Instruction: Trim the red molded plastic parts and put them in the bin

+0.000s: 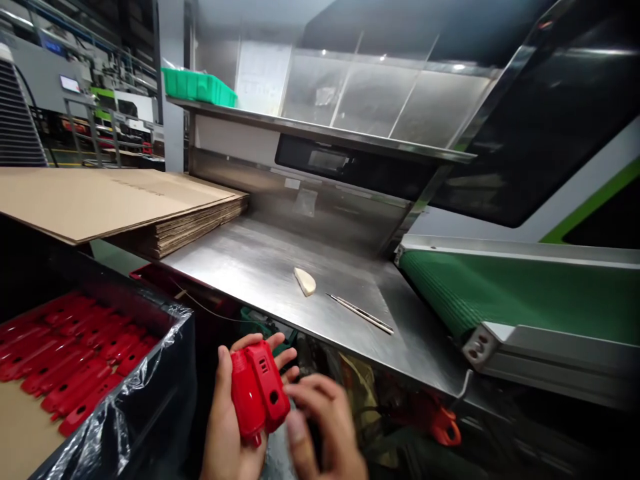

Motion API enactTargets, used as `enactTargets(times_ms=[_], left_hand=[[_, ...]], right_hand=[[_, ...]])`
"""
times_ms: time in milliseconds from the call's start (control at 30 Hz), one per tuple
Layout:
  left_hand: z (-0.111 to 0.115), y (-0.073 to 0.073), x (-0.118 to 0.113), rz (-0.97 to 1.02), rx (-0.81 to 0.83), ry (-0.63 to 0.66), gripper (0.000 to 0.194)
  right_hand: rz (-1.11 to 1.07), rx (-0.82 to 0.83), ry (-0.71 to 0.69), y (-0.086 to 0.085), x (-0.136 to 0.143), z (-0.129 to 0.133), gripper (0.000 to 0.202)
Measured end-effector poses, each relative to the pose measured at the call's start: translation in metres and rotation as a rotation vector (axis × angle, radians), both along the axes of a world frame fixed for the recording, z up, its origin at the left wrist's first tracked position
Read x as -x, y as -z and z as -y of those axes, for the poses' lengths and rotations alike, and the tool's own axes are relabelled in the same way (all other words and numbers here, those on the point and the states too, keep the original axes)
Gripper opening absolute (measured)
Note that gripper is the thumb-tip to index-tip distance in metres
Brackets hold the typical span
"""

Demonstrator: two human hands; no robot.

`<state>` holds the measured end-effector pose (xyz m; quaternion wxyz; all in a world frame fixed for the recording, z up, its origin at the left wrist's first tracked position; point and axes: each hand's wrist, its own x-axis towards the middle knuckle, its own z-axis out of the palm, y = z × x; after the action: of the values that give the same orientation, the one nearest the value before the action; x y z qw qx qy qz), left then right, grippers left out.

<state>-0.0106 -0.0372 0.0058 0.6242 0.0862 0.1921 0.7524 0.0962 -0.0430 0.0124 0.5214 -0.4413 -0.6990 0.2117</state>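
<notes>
A glossy red plastic part [250, 393], with small slots and a round dark hole, rests in my left hand [225, 413], whose fingers curl round its far side. My right hand [325, 427] is at the part's right edge, slightly blurred; its thumb and fingers are apart and nothing shows between them. Beyond my hands, a cream half-round piece [305, 282] lies on the metal table [260, 267]. To its right are thin pointed metal tools [361, 313], side by side.
A lined box [165, 367] at the left holds several red parts [70, 353]. Stacked cardboard [195, 223] lies at the table's left end. At the right is a green conveyor [530, 293]; a green bin [200, 87] sits on the shelf above.
</notes>
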Motion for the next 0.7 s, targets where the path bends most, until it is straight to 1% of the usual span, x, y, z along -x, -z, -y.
enactTargets(times_ms=[67,100,133,167,233,267,333,433,500,567,633,700], left_hand=[[-0.001,0.001,0.003,0.095,0.011,0.056,0.049],[-0.002,0.001,0.005,0.138,0.005,0.093,0.049],[-0.001,0.000,0.006,0.179,-0.007,0.137,0.050],[-0.001,-0.002,0.007,0.215,-0.027,0.173,0.051],[0.002,-0.006,0.009,0.247,-0.060,0.203,0.049],[0.004,-0.008,0.010,0.239,-0.063,0.194,0.047],[0.008,-0.013,0.012,0.186,-0.043,0.154,0.043],[0.013,-0.017,0.015,0.085,-0.032,0.115,0.044],[0.015,-0.018,0.016,0.017,-0.063,0.089,0.046],[0.016,-0.018,0.017,-0.063,-0.087,0.059,0.050],[0.017,-0.017,0.017,-0.146,-0.099,0.043,0.055],[0.018,-0.014,0.018,-0.226,-0.122,0.037,0.059]], right_hand=[[0.127,-0.058,0.116,-0.024,-0.016,-0.041,0.024],[0.255,-0.100,0.220,-0.036,-0.021,-0.068,0.029],[0.325,-0.082,0.268,-0.047,-0.023,-0.098,0.034],[0.386,-0.043,0.282,-0.055,-0.021,-0.127,0.038],[0.551,0.089,0.289,-0.064,-0.009,-0.181,0.040],[0.630,0.166,0.289,-0.065,-0.001,-0.201,0.038],[0.760,0.290,0.288,-0.061,0.016,-0.227,0.036],[0.851,0.371,0.268,-0.050,0.028,-0.240,0.040],[0.850,0.389,0.243,-0.045,0.027,-0.242,0.047],[0.824,0.414,0.207,-0.045,0.022,-0.243,0.053],[0.797,0.444,0.143,-0.048,0.015,-0.238,0.049],[0.775,0.448,0.063,-0.054,0.007,-0.223,0.039]])
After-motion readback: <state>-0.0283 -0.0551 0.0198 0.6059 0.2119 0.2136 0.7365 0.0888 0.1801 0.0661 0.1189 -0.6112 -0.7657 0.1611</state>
